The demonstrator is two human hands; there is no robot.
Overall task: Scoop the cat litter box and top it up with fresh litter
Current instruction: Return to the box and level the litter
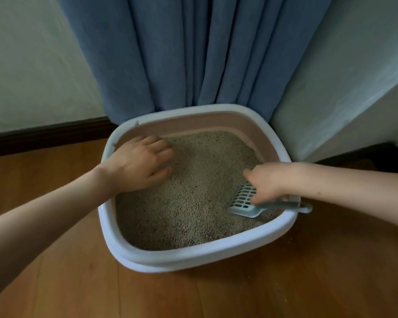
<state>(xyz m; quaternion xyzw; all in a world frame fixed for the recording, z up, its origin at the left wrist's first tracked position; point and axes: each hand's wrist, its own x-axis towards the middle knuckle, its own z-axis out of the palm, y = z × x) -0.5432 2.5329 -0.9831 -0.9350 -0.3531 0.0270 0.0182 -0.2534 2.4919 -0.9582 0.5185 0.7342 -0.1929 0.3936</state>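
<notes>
Inside the litter box [193, 255], the scoop [246, 203] lies lengthwise, slotted blade toward nine o'clock, handle over the three o'clock rim; right hand [265, 182] rests on it, index finger extended, left hand [138, 166] relaxed on the litter [193, 191].

A blue curtain [193, 53] is hanging in heavy vertical folds down the middle of the far side, its hem reaching down toward the floor. Pale, plain walls [32, 65] are standing on either side of it, the right one [354, 76] angling forward, and a dark baseboard [46, 136] is running along the foot of the left wall. Soft, dim light is falling across a warm brown wooden plank floor [285, 283], with seams showing between the boards.
</notes>
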